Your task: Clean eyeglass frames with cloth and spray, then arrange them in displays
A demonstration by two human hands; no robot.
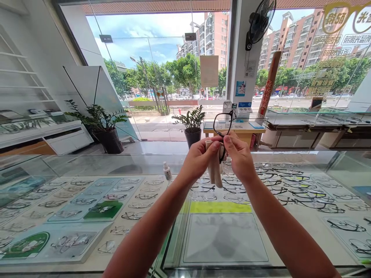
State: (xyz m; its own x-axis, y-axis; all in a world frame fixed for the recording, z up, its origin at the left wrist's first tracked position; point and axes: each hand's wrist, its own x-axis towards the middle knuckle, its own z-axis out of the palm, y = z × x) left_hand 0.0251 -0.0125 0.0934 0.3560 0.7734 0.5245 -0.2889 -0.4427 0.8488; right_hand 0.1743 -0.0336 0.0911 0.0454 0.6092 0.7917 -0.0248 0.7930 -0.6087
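Up go the black-rimmed glasses (222, 123), held in the air over the glass counter (145, 164), turned on end! One rim points upward above the fingers, the long axis of the front close to upright, and a dark curve of frame shows lower down between the hands. The left hand (203, 153) is closed on a pale cloth (214, 173), thumb pressing it at the frame, the loose end hanging straight down. Right beside it, the right hand (240, 154) has a narrow pinch on the glasses; the fingers behind are hidden.

Edges now: the counter's far edge runs behind the hands, and there's open air above that raised rim and out to both sides. Near the left forearm, a white bottle (167, 172) stands upright.

The count: one pair in hand, one cloth, one bottle, two green pads (104, 209) at left, two potted plants (190, 121) beyond. The display frames (292, 181) fill rows both sides, too crowded to number.
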